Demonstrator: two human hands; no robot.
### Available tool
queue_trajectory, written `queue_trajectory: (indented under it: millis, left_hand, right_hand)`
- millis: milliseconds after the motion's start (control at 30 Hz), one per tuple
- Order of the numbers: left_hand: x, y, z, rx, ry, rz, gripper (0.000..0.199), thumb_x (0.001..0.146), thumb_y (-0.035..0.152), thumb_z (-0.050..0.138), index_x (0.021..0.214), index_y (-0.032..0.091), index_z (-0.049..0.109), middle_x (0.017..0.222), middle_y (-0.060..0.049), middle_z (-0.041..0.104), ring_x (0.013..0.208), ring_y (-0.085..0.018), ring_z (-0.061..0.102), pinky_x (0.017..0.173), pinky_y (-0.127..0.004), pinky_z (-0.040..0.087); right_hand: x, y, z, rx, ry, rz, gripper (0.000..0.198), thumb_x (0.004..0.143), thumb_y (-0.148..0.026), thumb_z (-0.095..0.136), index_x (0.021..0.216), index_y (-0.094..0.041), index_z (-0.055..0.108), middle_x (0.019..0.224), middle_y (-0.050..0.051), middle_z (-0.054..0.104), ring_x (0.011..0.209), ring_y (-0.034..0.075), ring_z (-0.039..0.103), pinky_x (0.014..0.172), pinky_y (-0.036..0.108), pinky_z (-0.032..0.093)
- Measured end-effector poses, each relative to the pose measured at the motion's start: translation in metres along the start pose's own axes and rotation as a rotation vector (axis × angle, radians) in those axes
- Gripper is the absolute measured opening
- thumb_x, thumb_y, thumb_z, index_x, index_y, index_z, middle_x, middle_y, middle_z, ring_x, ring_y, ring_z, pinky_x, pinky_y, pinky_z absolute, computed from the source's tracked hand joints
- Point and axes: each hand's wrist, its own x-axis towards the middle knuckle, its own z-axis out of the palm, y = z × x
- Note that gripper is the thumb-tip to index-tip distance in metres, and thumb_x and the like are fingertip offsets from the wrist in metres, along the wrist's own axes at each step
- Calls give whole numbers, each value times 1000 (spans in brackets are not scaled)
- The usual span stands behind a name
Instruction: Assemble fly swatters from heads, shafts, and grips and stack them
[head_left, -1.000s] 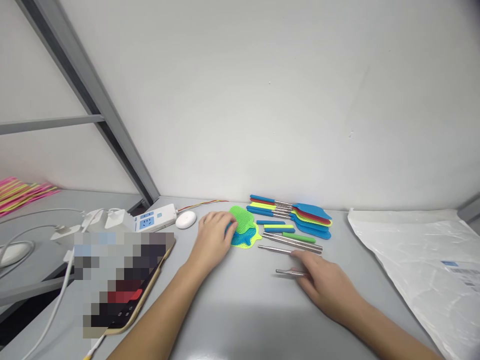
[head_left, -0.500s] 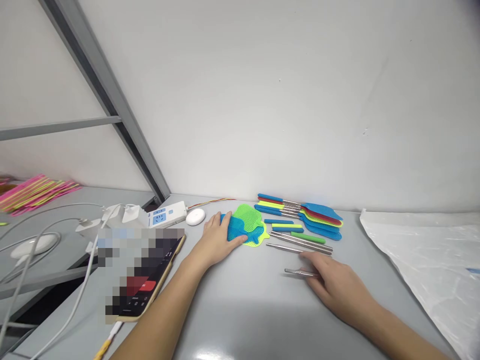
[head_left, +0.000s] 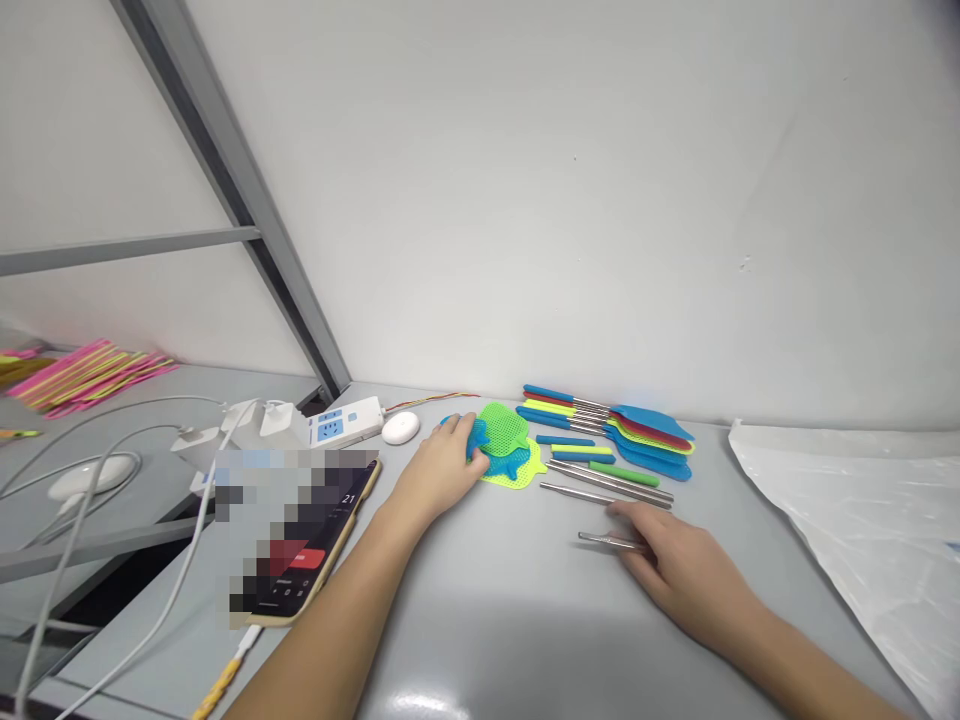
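Note:
My left hand [head_left: 441,468] is closed on a blue fly swatter head [head_left: 478,436], its fingers curled over the mesh. Beside and under it lie a green swatter head [head_left: 504,428], a second blue one [head_left: 508,464] and a yellow one [head_left: 534,466]. Low over the table, my right hand [head_left: 675,565] grips a metal telescopic rod [head_left: 600,541], whose thin end points left. Just beyond its fingers rest more metal rods [head_left: 622,483] and a green handle grip [head_left: 625,473]. Blue and yellow grips [head_left: 583,451] lie farther back.
Assembled fly swatters [head_left: 615,425] are stacked against the wall. A phone [head_left: 319,540], a power strip [head_left: 349,423] and a white round case [head_left: 400,428] stand left, with cables. White plastic sheeting [head_left: 832,490] covers the right side. Pink and yellow strips [head_left: 94,378] lie far left.
My left fingers have gathered around the blue swatter head and drawn it up off the others, baring more of the second blue head. My right hand keeps its rod. The view has shifted slightly left.

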Motion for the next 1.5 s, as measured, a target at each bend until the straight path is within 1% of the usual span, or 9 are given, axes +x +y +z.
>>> queue_trajectory:
  millis: [100,200,367,500,633,900,1100,1333,1500]
  left_hand:
    - [0,0,-1,-62,42,1,53,84,13,37,137,16,40,136,-10,50,121,-23,50,103,-37,40]
    - [-4,4,-4,-88,106,26,56,87,10,28,143,16,32,143,-10,43,130,-22,41,107,-38,36]
    - [-20,38,-11,29,164,170,63,88,12,30,147,33,22,154,1,23,142,-30,14,107,-51,29]
    - [-39,74,-9,89,12,328,67,81,14,42,143,37,31,147,-1,37,133,-34,29,92,-49,39]
    - [-55,93,-5,93,-107,422,57,82,19,44,137,35,42,138,-4,48,119,-33,41,84,-47,41]
    - [-60,93,-1,150,-205,442,43,82,23,48,124,29,52,124,-9,56,113,-33,46,83,-47,39]
    - [-63,90,4,78,-191,468,49,78,62,55,113,27,57,125,-11,53,121,-36,40,98,-57,27]
    - [-59,85,1,39,-218,479,36,78,53,60,100,24,60,117,-8,58,119,-31,44,101,-52,28]
    - [-55,87,-6,52,-169,462,30,87,49,51,96,22,62,107,-6,63,111,-29,48,100,-53,26]
  right_hand:
    - [0,0,0,10,4,-7,35,88,-27,39,121,-27,49,115,4,64,96,21,63,77,34,49]
    - [1,1,0,16,14,-17,35,88,-29,40,122,-26,49,116,5,63,98,21,62,79,35,49]
    - [1,2,2,25,39,-26,36,89,-30,40,123,-26,49,118,6,64,99,23,63,78,36,49]
    - [0,1,2,45,65,4,35,91,-37,41,123,-24,47,106,6,68,91,23,65,72,34,49]
    - [-1,-2,-3,69,62,53,35,93,-44,39,119,-22,46,87,3,70,78,22,66,64,30,46]
    - [0,-5,-8,49,122,42,26,98,-39,28,100,-23,48,82,1,67,70,18,62,60,28,40]
    - [0,-5,-7,39,132,-33,25,98,-36,30,95,-23,52,84,2,65,73,16,60,64,28,41]
    - [0,-3,-4,-45,173,-147,26,98,-35,32,102,-24,55,88,4,64,80,17,60,68,29,43]
    - [1,-6,-3,-182,163,-256,26,98,-34,36,100,-23,59,79,3,59,74,16,54,66,29,39]
